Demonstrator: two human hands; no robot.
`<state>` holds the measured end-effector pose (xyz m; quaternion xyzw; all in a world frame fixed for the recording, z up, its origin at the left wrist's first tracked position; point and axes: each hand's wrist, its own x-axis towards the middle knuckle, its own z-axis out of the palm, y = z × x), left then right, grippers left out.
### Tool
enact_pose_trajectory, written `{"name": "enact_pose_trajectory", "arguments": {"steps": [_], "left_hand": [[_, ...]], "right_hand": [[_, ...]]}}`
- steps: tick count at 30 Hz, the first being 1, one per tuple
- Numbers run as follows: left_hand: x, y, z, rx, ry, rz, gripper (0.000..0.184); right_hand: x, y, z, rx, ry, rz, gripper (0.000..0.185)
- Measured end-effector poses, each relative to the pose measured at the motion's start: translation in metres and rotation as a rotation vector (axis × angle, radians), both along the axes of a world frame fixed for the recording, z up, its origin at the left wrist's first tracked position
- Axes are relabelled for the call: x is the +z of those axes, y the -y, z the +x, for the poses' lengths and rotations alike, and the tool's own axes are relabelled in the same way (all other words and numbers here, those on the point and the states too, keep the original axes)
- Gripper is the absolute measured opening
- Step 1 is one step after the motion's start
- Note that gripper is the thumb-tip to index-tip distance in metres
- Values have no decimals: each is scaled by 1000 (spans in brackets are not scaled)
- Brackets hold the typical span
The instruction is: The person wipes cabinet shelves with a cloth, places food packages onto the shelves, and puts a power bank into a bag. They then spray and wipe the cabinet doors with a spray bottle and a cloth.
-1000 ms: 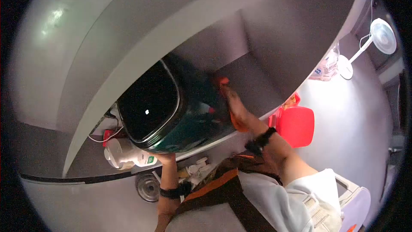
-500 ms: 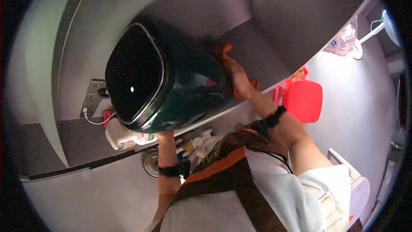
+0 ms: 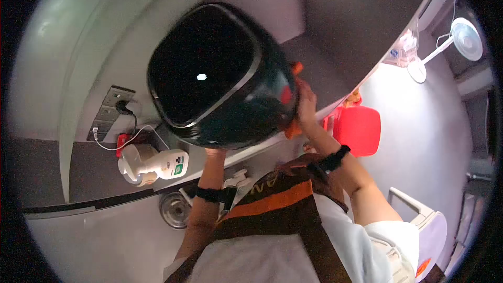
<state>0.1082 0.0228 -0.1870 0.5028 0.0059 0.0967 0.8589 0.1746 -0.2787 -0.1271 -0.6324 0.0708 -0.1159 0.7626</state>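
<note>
A dark green air fryer [image 3: 262, 105] with a glossy black top and a metallic trim line tilts over the counter. My left hand [image 3: 216, 152] is at its near lower edge, gripping it; the fingers are hidden behind the body. On the right, my right hand [image 3: 308, 102] is closed on an orange cloth [image 3: 292, 130], which is pressed against the fryer's side. Part of the cloth pokes out above the hand.
A wall socket panel [image 3: 110, 110] with a black plug and white cable sits left, above a white pump bottle [image 3: 173, 163]. A red bin [image 3: 360, 130], a white fan [image 3: 466, 39] and a plastic bag [image 3: 403, 50] are on the right. A round metal item [image 3: 174, 209] lies below.
The air fryer has shifted right and slightly up in view, and turned. The black plug and more of the bottle are uncovered. My right hand with the cloth stays at its side.
</note>
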Motion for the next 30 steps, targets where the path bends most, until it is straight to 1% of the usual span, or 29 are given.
{"name": "enact_pose_trajectory", "arguments": {"steps": [1, 2, 3, 4, 5, 6, 7, 8, 9, 10, 12, 13, 15, 16, 17, 19, 20, 21, 23, 24, 25, 26, 27, 28, 29, 30], "left_hand": [[-10, 12, 5, 10, -7, -29, 50], [-7, 27, 12, 24, 5, -52, 50], [-4, 41, 15, 23, -127, -231, 51], [8, 62, 19, 24, -257, -413, 52], [75, 103, 24, 58, -284, -296, 58], [94, 118, 28, 25, -229, -139, 68], [145, 148, 38, 171, -573, -433, 75], [112, 145, 43, 29, -314, -268, 80], [93, 151, 54, 0, -219, -312, 80], [84, 158, 66, -27, -125, -353, 80], [100, 173, 74, -28, -172, -554, 60], [108, 179, 78, 0, -162, -563, 60], [119, 186, 83, 67, 40, -438, 58], [87, 178, 97, 44, 26, -367, 59], [90, 177, 98, 66, 28, -371, 59], [94, 175, 93, 111, 37, -74, 62], [98, 169, 85, 226, -94, 112, 55], [102, 162, 78, 241, -91, 103, 55], [106, 139, 55, 403, -96, 660, 49], [107, 114, 45, 459, -125, 584, 43], [107, 81, 37, 507, -154, 508, 38], [84, 35, 39, 649, -265, 482, 34], [59, -10, 37, 706, -185, 196, 30], [63, -52, 37, 734, -293, -7, 26], [69, -80, 43, 755, -399, -211, 24], [73, -91, 56, 750, -387, -215, 24]], "right_hand": [[-4, 10, -2, 7, 17, -18, 39], [-8, 22, -6, -97, -68, 28, 39], [-12, 35, -8, -196, -156, 72, 40], [-17, 52, -6, -170, -151, 46, 40], [-23, 70, -4, -230, -158, 5, 40], [-25, 75, -3, -286, -165, -28, 42], [-11, 74, -5, -244, -160, -38, 42], [18, 74, -12, -273, -90, 120, 44], [40, 73, -20, -300, -30, 279, 47], [49, 71, -29, -257, -32, 274, 47], [58, 64, -51, -248, 132, -209, 51], [55, 53, -56, -218, 138, -213, 51], [35, 33, -69, -367, 124, -714, 53], [-7, 32, -70, -375, 87, -688, 52], [-8, 33, -71, -354, 94, -691, 52], [-8, 35, -80, -218, 152, -310, 49], [10, 42, -90, -109, 45, -117, 46], [15, 43, -99, -94, 51, -124, 46], [21, 43, -117, 258, 391, -571, 43], [15, 38, -116, 429, 412, -776, 45], [29, 13, -109, 492, 471, -916, 46], [43, -20, -97, 548, 533, -1059, 47], [30, -43, -85, 512, 549, -1268, 45], [10, -63, -71, 466, 560, -1478, 44], [1, -78, -57, 452, 562, -1483, 44], [-6, -94, -42, 399, 492, -1465, 44]]}}
